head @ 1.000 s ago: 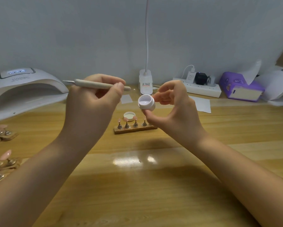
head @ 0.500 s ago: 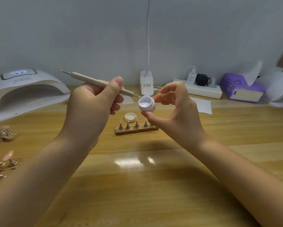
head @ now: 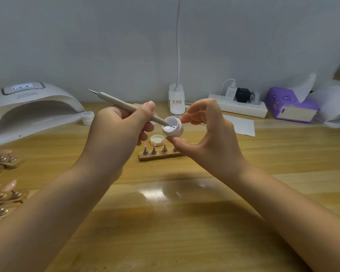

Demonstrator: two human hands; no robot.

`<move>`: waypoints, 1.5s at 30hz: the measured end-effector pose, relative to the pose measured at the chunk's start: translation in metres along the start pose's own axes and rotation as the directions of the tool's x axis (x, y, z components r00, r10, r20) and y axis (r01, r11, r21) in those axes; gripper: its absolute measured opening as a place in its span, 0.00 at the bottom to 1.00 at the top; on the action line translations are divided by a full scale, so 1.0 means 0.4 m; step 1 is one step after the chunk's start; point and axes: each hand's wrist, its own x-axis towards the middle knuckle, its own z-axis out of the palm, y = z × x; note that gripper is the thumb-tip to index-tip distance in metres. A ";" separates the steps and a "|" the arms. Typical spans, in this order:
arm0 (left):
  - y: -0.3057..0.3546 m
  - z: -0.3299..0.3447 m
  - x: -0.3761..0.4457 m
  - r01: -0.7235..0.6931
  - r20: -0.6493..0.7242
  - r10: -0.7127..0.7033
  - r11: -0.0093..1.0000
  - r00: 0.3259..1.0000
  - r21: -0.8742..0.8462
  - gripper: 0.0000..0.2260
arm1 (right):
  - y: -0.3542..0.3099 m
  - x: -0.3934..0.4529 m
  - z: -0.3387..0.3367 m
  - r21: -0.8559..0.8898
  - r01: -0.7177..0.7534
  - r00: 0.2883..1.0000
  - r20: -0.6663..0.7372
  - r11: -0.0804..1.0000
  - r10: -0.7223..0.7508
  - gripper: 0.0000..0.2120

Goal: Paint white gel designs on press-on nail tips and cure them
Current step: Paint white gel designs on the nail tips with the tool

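My left hand (head: 118, 134) grips a beige dotting pen (head: 116, 102), tilted down to the right, with its tip dipped inside a small white gel pot (head: 173, 127). My right hand (head: 208, 138) holds that open pot between thumb and fingers above the table. Below the pot, a wooden holder (head: 159, 156) carries several pink nail tips on metal stands; my right hand hides its right end. The pot's lid (head: 157, 139) lies upturned just behind the holder. A white curing lamp (head: 31, 108) stands at the left, its display lit.
More nail-tip holders (head: 2, 195) lie at the left edge. A second small pot (head: 87, 117) sits by the lamp. Along the wall stand a clip lamp base (head: 176, 102), a power strip (head: 242, 107), a purple tissue box (head: 291, 107), white paper (head: 242, 125) and another lamp (head: 336, 105).
My left hand has tilted the pen downward and moved its tip from beside the pot into the gel. My right hand has kept the pot almost still.
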 end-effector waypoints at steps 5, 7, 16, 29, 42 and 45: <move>0.003 -0.012 0.019 0.220 0.039 -0.217 0.948 0.975 -0.232 0.14 | 0.004 0.001 -0.003 0.017 -0.035 0.999 -0.001 0.999 0.035 0.28; 0.005 -0.015 0.027 0.333 0.098 -0.320 0.865 0.942 -0.375 0.14 | 0.007 0.004 -0.004 0.040 -0.067 0.998 -0.011 0.997 0.067 0.28; 0.017 -0.020 0.039 0.527 0.278 -0.470 0.560 0.838 -0.640 0.09 | 0.088 0.007 -0.013 0.027 -0.290 0.955 -0.055 0.957 0.291 0.24; 0.003 -0.013 0.031 0.354 0.201 -0.291 0.777 0.935 -0.521 0.15 | 0.171 -0.014 0.004 -0.146 -0.463 0.869 0.121 0.874 0.481 0.25; -0.041 -0.018 0.045 0.275 0.070 -0.271 0.864 0.960 -0.421 0.07 | 0.161 -0.005 -0.016 -0.269 -0.384 0.897 0.118 0.883 0.426 0.22; -0.067 -0.019 0.052 0.320 -0.024 -0.352 0.877 0.936 -0.359 0.02 | 0.131 -0.001 -0.032 -0.429 -0.085 0.988 0.079 0.899 0.131 0.12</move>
